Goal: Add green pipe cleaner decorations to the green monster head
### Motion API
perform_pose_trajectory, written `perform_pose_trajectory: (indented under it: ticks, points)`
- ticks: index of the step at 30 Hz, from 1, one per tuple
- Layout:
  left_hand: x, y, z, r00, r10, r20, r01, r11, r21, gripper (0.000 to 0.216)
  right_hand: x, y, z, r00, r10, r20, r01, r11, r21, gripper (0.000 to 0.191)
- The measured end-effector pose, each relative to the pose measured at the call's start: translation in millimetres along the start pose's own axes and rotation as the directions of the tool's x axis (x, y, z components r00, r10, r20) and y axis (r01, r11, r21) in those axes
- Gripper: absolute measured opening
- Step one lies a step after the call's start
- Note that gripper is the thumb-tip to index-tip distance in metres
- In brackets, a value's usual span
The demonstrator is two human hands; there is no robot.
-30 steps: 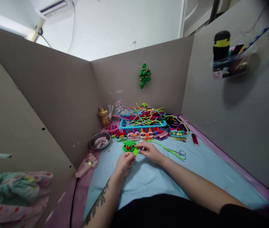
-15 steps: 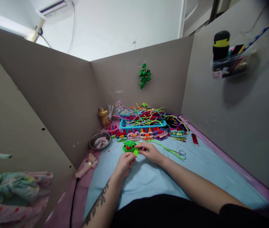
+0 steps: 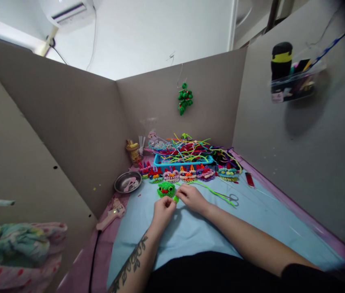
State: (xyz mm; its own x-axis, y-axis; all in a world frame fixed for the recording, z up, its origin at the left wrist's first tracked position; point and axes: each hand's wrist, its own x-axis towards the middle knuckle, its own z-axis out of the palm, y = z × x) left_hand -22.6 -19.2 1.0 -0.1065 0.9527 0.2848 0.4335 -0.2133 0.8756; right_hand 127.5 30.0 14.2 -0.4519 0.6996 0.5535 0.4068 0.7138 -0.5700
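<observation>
- The small bright-green piece (image 3: 176, 199) looks soft and fuzzy; the fingers cover much of it, so its full shape cannot be told.
- The green head (image 3: 166, 189) is plump and nubbly, made of fuzzy twisted stems, with round dark eyes ringed in yellow-green and a red patch below them.
- The blue sheet (image 3: 190, 240) under the work is smooth, with soft creases.
- Behind stands a row of many-coloured heads (image 3: 171, 175), ridged and fuzzy, in front of a blue plastic tray (image 3: 160, 162) heaped with loose coloured stems (image 3: 187, 151).
- Lime stems (image 3: 210, 189) and metal scissors (image 3: 235, 198) lie beyond the right hand (image 3: 192, 198), near its forearm.
- Off to the left sit a round, shiny metal bowl (image 3: 118, 188) and a pink glue gun (image 3: 109, 218) with a black cord.
- The left hand (image 3: 163, 210) pinches the small piece between thumb and bent fingers.
- The right hand has its thumb and fingers drawn together at the piece's upper edge; whether they grip it cannot be told.
- The piece sits between both sets of fingertips; the green head rests just beyond the left hand.
</observation>
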Motion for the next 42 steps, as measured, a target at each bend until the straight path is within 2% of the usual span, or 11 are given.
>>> perform_pose_trajectory:
  ticks: [5, 9, 12, 16, 23, 26, 29, 32, 35, 39, 42]
  points:
    - [1, 2, 2, 0.999, -0.04, -0.008, 0.04, 0.999, 0.009, 0.021, -1, 3, 6, 0.999, 0.035, -0.007, -0.036, 0.994, -0.106, 0.012]
    - [1, 2, 2, 0.997, -0.066, 0.03, 0.067, 0.998, -0.011, 0.023, 2, 10, 2, 1.0, 0.027, 0.006, -0.027, 0.999, -0.036, 0.012]
    - [2, -1, 1, 0.995, -0.086, 0.044, 0.087, 0.996, -0.022, 0.024, 4, 18, -4, 0.997, 0.073, -0.002, -0.073, 0.997, -0.001, 0.013]
    - [5, -8, -1, 0.996, -0.079, -0.048, 0.077, 0.997, -0.031, 0.021, 5, 24, -8, 0.987, 0.163, -0.002, -0.163, 0.987, 0.014, 0.014]
    - [4, -11, -2, 0.994, -0.057, -0.096, 0.051, 0.997, -0.061, 0.017, 3, 25, -9, 0.989, 0.145, -0.039, -0.144, 0.989, 0.023, 0.014]
    - [7, -13, -12, 0.986, -0.08, -0.149, 0.059, 0.988, -0.14, 0.018, 2, 26, -8, 0.977, 0.206, -0.057, -0.202, 0.977, 0.076, 0.014]
    - [19, -18, -32, 0.967, -0.124, -0.221, 0.086, 0.981, -0.176, 0.02, 2, 28, -7, 0.941, 0.337, -0.035, -0.321, 0.92, 0.226, 0.014]
    - [38, -23, -51, 0.987, -0.097, -0.128, 0.083, 0.991, -0.109, 0.026, 3, 29, -7, 0.912, 0.41, 0.014, -0.385, 0.843, 0.375, 0.013]
    - [55, -33, -58, 0.999, -0.04, 0.013, 0.04, 0.999, 0.001, 0.053, 9, 25, -10, 0.922, 0.382, 0.067, -0.377, 0.839, 0.393, 0.012]
    - [66, -50, -52, 0.991, -0.015, 0.131, 0.014, 1.0, 0.011, 0.074, 33, 15, -12, 0.958, 0.274, 0.087, -0.286, 0.938, 0.195, 0.012]
    - [64, -59, -46, 0.988, -0.017, 0.151, 0.018, 1.0, -0.004, 0.079, 63, 13, -3, 0.984, 0.17, 0.049, -0.171, 0.985, 0.021, 0.014]
